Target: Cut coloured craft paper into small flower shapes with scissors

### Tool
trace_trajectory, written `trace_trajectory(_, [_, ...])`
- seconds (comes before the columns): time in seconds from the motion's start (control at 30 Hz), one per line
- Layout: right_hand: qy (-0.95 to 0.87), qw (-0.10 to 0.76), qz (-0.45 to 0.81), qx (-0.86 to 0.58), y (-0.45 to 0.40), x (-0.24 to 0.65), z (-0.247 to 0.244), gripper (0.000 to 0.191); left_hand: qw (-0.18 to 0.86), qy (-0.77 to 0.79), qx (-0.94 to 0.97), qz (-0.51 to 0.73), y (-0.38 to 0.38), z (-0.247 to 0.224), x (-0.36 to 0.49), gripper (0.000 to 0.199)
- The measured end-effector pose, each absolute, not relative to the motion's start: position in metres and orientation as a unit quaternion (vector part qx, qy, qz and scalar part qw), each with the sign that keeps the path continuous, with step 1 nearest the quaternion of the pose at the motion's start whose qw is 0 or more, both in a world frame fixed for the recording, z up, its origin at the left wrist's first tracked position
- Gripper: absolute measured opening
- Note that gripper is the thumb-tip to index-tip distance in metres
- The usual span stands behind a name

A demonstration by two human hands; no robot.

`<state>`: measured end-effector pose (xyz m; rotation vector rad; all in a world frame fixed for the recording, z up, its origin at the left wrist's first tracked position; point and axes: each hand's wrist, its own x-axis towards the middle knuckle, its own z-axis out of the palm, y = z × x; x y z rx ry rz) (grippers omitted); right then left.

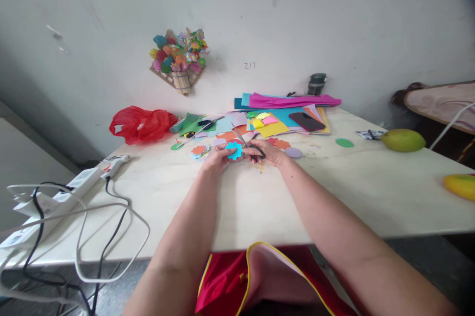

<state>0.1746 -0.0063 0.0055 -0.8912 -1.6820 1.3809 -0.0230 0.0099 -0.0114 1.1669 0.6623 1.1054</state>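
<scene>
A blue paper flower (234, 150) with a scalloped edge is pinched in my left hand (217, 157). My right hand (267, 152) holds black-handled scissors (242, 138), their blades pointing up and to the left, just behind the flower. The fingers of my right hand also reach the flower's right edge. To the left lies a small pile of cut flowers with an orange one (198, 150) on top. Orange flowers (281, 144) and a lilac paper circle (293, 152) rest to the right of my right hand. Tiny paper scraps (259, 167) lie below it.
Coloured paper sheets (274, 127), a phone (307, 121) and a second pair of scissors (206, 124) lie behind my hands. A red plastic bag (143, 124) and a power strip (55, 207) with cables are left. A green fruit (403, 140) sits right.
</scene>
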Motion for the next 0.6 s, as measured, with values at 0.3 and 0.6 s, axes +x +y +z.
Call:
trace_trajectory(0.3, [-0.634,0.447,0.527,-0.348,0.006,0.174,-0.006,0.031,0.650,0.301,0.502,0.485,0.009,-0.011,-0.023,0.026])
trace_trajectory(0.6, [-0.594,0.491,0.517,-0.372,0.000,0.167,0.000,0.039,0.654,0.307,0.518,0.459,0.010,-0.012,-0.022,0.035])
